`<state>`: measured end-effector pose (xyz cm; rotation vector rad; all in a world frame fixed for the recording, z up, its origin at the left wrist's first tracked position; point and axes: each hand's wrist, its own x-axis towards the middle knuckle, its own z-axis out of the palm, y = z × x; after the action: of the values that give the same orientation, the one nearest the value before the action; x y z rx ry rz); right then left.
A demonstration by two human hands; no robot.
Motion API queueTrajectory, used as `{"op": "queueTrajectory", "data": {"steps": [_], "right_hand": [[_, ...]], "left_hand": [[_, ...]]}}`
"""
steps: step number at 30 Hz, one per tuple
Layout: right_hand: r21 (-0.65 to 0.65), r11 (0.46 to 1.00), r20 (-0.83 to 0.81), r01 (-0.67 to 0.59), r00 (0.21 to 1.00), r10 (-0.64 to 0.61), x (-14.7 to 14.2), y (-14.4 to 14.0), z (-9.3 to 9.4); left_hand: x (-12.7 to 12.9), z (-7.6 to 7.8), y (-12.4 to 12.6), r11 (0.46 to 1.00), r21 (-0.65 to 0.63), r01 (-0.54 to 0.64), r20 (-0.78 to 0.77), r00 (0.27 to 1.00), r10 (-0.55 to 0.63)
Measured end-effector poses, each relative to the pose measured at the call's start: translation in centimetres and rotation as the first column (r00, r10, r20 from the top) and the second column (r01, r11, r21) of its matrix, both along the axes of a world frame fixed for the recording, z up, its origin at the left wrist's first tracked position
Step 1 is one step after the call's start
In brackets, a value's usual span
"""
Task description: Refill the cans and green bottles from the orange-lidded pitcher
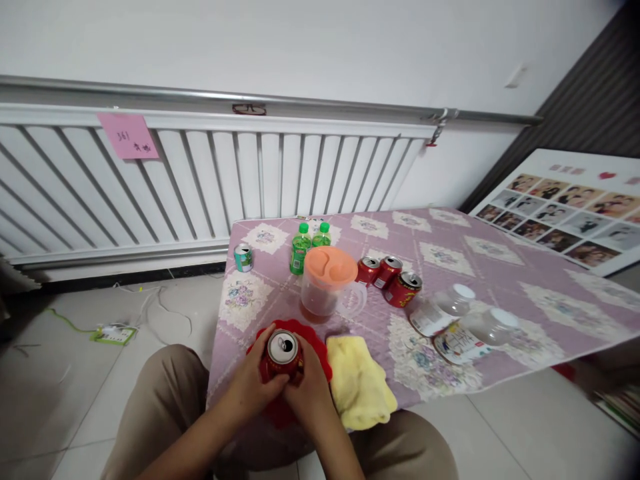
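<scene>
Both my hands wrap around a red drink can (pixel 283 348) whose tab opening shows dark on top. My left hand (pixel 255 377) grips its left side and my right hand (pixel 307 380) its right side. Beneath the can lies a red scalloped mat (pixel 323 353), partly hidden by my hands. Just right of the mat rests a folded yellow cloth (pixel 357 380). Behind the can stands a clear plastic pitcher (pixel 320 300) with an orange lid.
Two green-capped bottles (pixel 300 250) stand behind the pitcher, with a green can (pixel 243 258) at the left edge. Several red cans (pixel 403 290) and two clear bottles with white caps (pixel 443 310) are to the right. A patterned cloth (pixel 445 257) covers the table; a radiator (pixel 280 173) runs behind.
</scene>
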<state>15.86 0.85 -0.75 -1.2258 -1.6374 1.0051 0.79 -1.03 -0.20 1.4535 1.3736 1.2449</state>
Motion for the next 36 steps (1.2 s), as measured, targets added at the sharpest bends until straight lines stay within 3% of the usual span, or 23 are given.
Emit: {"op": "queueTrajectory", "data": {"steps": [5, 11, 13, 17, 20, 23, 27, 36], "right_hand": [[-0.021, 1.000, 0.017, 0.005, 1.000, -0.005, 0.7, -0.3, 0.5], [-0.066, 0.998, -0.021, -0.017, 1.000, 0.016, 2.3, -1.1, 3.3], [-0.088, 0.996, -0.029, 0.031, 0.999, -0.034, 3.4, -1.3, 4.3], [-0.141, 0.973, -0.068, 0.182, 0.979, -0.193, 7.5, -0.6, 5.4], [-0.098, 0.935, -0.045, 0.342, 0.937, -0.347, 11.5, 1.2, 5.9], [0.020, 0.878, 0.029, 0.478, 0.878, -0.478, 15.0, 4.0, 6.2], [0.090, 0.818, 0.075, 0.568, 0.815, -0.574, 17.7, 8.5, 5.0], [0.123, 0.778, 0.033, 0.617, 0.781, -0.624, 18.9, 16.8, -0.5]], "left_hand": [[0.0, 0.2, -0.2, 0.995, -0.049, 0.082, -0.006, 0.997, -0.082], [-0.9, 1.2, -0.3, 0.976, -0.018, 0.219, -0.032, 0.975, -0.220], [-1.6, 1.5, 0.4, 0.987, -0.002, 0.159, 0.004, 0.987, -0.159], [-3.8, 1.2, 2.6, 0.987, -0.061, -0.146, 0.123, 0.981, 0.153], [-5.3, -0.2, 4.0, 0.945, -0.163, -0.283, 0.132, 0.943, 0.305], [-5.9, -2.0, 4.4, 0.920, -0.232, -0.317, 0.143, 0.924, 0.355], [-5.6, -3.2, 4.3, 0.912, -0.239, -0.333, 0.147, 0.916, 0.373], [-5.6, -3.6, 4.4, 0.908, -0.209, -0.364, 0.089, 0.917, 0.389]]}}
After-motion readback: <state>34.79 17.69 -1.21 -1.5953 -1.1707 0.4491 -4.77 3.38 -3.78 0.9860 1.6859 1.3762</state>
